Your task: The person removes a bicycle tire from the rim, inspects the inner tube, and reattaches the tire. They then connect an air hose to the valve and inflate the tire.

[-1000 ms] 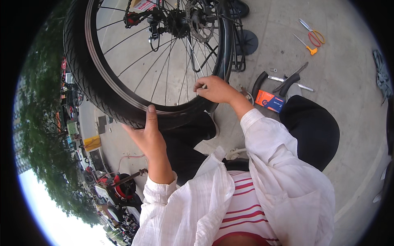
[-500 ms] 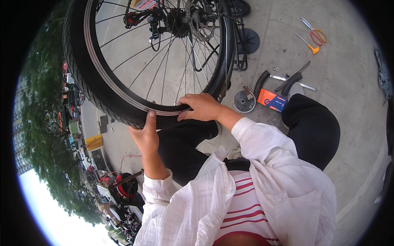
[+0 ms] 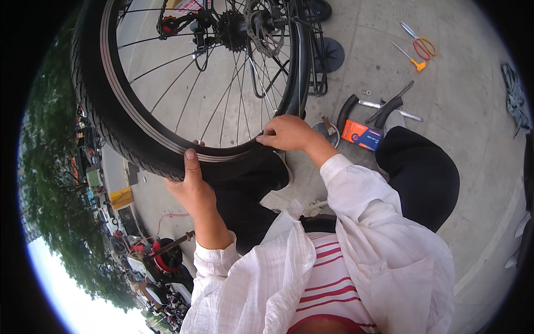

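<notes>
A bicycle wheel with a black tyre and a pale striped sidewall stands in front of me. My left hand wraps the tyre's lower edge, its thumb pressed on the sidewall and a fingertip showing past the rim. Further right, my right hand pinches the tyre edge by the rim, thumb and fingers together. Between the hands, the tyre's inner edge runs along the black rim. A sprocket cluster and a brake disc sit at the hub, with the derailleur beside them.
Right of the wheel lie an orange-and-blue box, a round tin, black curved tube pieces and metal levers. Scissors and a yellow-handled screwdriver lie farther off. Parked motorbikes and trees are at left.
My right hand has slid right along the rim, away from my left hand. The left hand keeps its hold on the tyre; the whole view has shifted slightly.
</notes>
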{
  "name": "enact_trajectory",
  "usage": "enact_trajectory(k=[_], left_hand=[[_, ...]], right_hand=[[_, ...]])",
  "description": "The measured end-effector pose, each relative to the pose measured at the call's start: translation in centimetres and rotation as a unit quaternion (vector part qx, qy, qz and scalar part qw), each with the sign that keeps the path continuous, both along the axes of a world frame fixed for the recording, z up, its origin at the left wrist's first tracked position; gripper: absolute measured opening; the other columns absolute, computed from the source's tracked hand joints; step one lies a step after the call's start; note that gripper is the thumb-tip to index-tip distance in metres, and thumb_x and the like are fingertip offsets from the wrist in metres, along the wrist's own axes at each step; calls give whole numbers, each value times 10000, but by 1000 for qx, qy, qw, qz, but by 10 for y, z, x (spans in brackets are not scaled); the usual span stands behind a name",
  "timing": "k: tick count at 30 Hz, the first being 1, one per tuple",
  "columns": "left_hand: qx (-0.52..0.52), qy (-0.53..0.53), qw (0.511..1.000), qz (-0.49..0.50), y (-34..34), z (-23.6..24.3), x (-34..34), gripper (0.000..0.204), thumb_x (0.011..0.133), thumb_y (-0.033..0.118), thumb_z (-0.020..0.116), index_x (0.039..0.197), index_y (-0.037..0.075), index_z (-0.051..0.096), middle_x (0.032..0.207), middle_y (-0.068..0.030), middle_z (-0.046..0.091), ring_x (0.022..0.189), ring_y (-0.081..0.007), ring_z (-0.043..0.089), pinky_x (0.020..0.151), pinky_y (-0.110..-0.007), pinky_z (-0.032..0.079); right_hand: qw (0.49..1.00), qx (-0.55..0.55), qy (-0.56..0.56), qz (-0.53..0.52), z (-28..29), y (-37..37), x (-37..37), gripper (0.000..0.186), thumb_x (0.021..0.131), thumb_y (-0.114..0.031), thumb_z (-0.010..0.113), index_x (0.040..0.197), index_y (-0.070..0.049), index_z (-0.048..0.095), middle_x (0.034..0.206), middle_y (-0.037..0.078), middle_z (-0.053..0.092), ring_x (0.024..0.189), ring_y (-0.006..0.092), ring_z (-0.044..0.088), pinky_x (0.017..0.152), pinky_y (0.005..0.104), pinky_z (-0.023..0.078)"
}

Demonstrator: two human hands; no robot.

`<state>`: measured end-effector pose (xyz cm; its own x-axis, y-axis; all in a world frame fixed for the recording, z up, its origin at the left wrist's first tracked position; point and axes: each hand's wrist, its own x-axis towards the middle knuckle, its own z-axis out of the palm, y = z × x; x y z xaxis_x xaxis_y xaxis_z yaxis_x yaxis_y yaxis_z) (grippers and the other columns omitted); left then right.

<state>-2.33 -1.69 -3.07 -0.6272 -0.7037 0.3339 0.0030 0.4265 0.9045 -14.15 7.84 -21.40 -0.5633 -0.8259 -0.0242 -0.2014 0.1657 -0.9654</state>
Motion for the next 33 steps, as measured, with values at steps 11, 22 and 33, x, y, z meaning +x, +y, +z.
enact_trajectory(k=[11,22,33], left_hand=[[-54,3,998,-18,-10,29,-14,511,899,227,700,1249,-53,456,1029,-198,647,910,-273,659,807,-352,550],[-22,-149,988,-17,2,-17,24,201,882,91,695,1016,-51,649,974,-57,667,874,-133,593,832,-270,459],[-27,-152,985,-79,-35,-16,35,230,853,72,729,1036,-36,641,962,-35,661,861,-124,576,808,-263,459]], right_hand=[[997,70,13,2,-2,15,-16,380,861,-426,587,770,-91,743,791,159,682,777,365,650,691,455,506],[979,-148,-120,73,36,11,-8,477,806,-415,729,1076,-24,681,958,153,698,827,301,666,768,401,498],[991,-109,-6,83,34,-23,24,599,751,-554,728,1078,-61,636,1009,131,665,985,332,627,813,405,482]])
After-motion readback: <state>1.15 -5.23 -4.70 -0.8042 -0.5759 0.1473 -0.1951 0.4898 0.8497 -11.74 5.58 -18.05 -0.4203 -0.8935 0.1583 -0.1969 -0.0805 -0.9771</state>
